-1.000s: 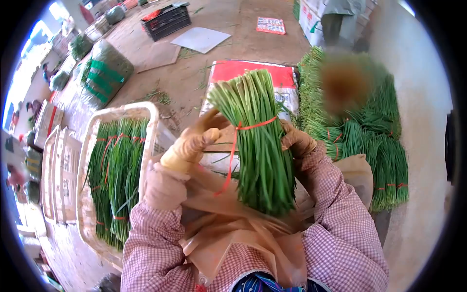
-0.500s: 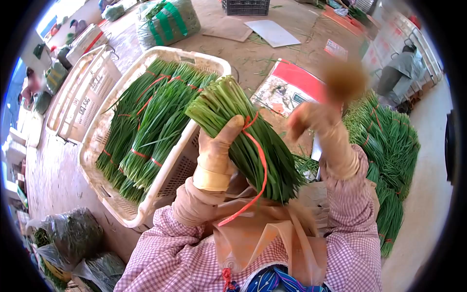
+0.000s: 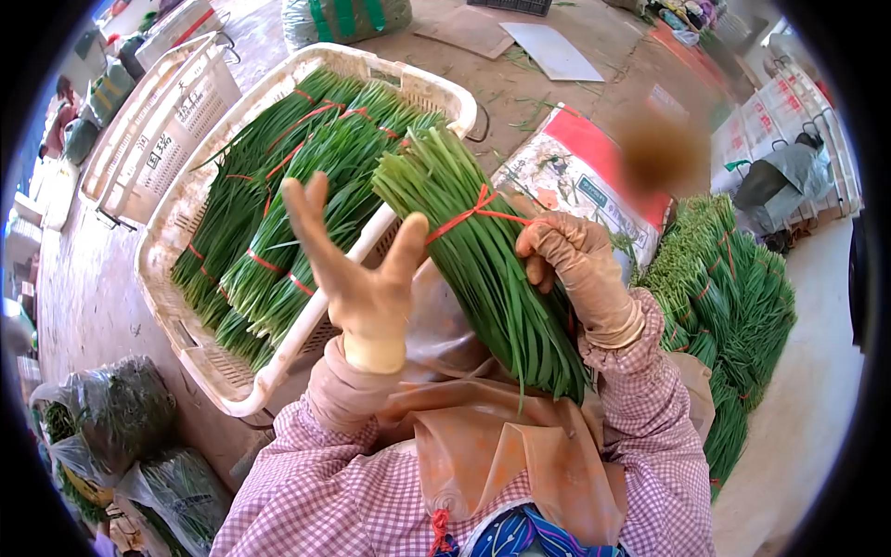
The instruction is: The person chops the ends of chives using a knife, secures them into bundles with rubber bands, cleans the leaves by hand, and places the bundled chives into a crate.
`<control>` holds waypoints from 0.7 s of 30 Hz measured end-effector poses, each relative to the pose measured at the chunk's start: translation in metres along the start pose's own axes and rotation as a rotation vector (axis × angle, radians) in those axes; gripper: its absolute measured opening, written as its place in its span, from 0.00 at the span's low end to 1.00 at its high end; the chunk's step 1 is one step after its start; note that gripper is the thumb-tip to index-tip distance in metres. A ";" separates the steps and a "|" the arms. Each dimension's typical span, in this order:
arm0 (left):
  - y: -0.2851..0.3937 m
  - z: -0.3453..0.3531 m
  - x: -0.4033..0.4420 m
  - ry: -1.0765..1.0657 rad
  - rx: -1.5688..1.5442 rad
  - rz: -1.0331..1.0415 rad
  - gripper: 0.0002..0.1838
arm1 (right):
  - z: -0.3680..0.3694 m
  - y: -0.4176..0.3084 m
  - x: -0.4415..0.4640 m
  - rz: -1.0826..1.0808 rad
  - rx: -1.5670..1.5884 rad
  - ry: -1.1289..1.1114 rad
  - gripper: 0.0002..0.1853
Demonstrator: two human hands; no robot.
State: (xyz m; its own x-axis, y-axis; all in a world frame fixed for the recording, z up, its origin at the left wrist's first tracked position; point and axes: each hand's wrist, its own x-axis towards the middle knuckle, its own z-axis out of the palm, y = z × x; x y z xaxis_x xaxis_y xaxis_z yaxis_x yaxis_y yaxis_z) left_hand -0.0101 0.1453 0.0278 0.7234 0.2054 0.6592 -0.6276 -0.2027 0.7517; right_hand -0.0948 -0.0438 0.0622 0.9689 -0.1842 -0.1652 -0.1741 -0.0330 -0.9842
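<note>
A bunch of garlic chives (image 3: 483, 278) slants in front of my apron, pale stem ends up and dark leaves down. A red tie (image 3: 459, 220) goes round its upper part. My right hand (image 3: 580, 269), gloved, is closed at the bunch's right side, pinching the tie's end; some of its fingers are hidden behind the leaves. My left hand (image 3: 367, 278), also gloved, is open left of the bunch with fingers spread, and holds nothing. Behind it stands a white plastic crate (image 3: 278, 371) with tied chive bunches (image 3: 306, 213) laid inside.
More tied chives (image 3: 733, 297) are heaped at my right. A red and white printed sack (image 3: 585, 176) lies ahead on the floor. Other white crates (image 3: 172, 139) stand at the left, with plastic-bagged greens (image 3: 121, 408) at lower left. A blurred brown round shape (image 3: 664, 153) hides part of the view.
My left hand has let go of the bunch and spread open to its left. My right hand has come down to the bunch and the red tie, whose long loose end no longer hangs down.
</note>
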 end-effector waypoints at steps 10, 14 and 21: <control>0.011 0.037 -0.002 -0.442 0.162 0.395 0.11 | -0.003 -0.040 -0.019 -0.524 -0.235 0.095 0.15; 0.012 0.042 -0.004 -0.456 0.105 0.437 0.12 | 0.022 -0.027 0.006 -0.725 0.493 0.028 0.19; -0.008 0.036 0.003 -0.567 0.071 0.449 0.03 | 0.008 -0.042 0.000 -0.287 0.811 -0.100 0.20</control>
State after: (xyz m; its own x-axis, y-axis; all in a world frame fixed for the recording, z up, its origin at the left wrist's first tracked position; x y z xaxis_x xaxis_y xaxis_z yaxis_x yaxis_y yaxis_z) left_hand 0.0075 0.1130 0.0228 0.4506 -0.4364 0.7788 -0.8927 -0.2162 0.3954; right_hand -0.0858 -0.0342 0.1030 0.9738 -0.1871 0.1293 0.2217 0.6531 -0.7241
